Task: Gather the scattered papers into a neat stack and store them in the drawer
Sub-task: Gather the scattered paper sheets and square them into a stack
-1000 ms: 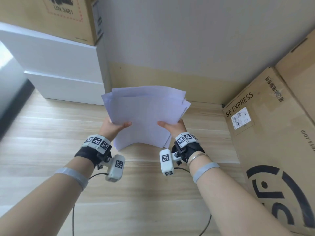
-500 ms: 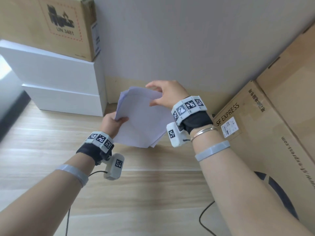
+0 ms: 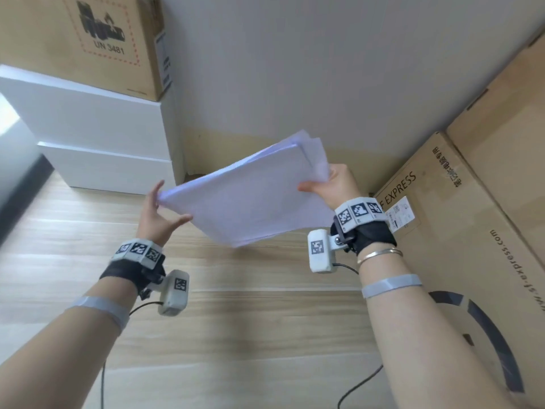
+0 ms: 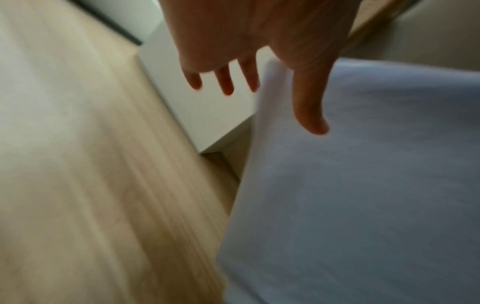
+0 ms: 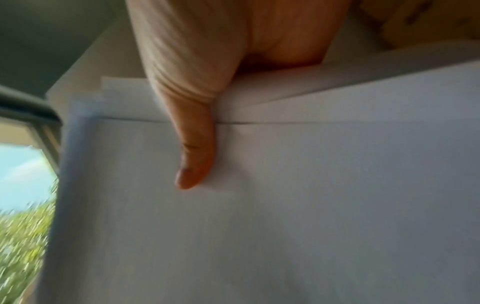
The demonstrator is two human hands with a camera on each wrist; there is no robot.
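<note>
The loose sheaf of white paper sheets is held in the air above the pale wood-grain tabletop, tilted, its far corners fanned out of line. It is pinched at one end by the right hand, thumb on top; the left hand is spread flat-fingered against the opposite edge. The edges should be tapped square before the sheaf is stored.

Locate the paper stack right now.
Head view, centre: the paper stack is held above the wooden floor, gripped by the right hand, left hand open at its left edge.
</note>
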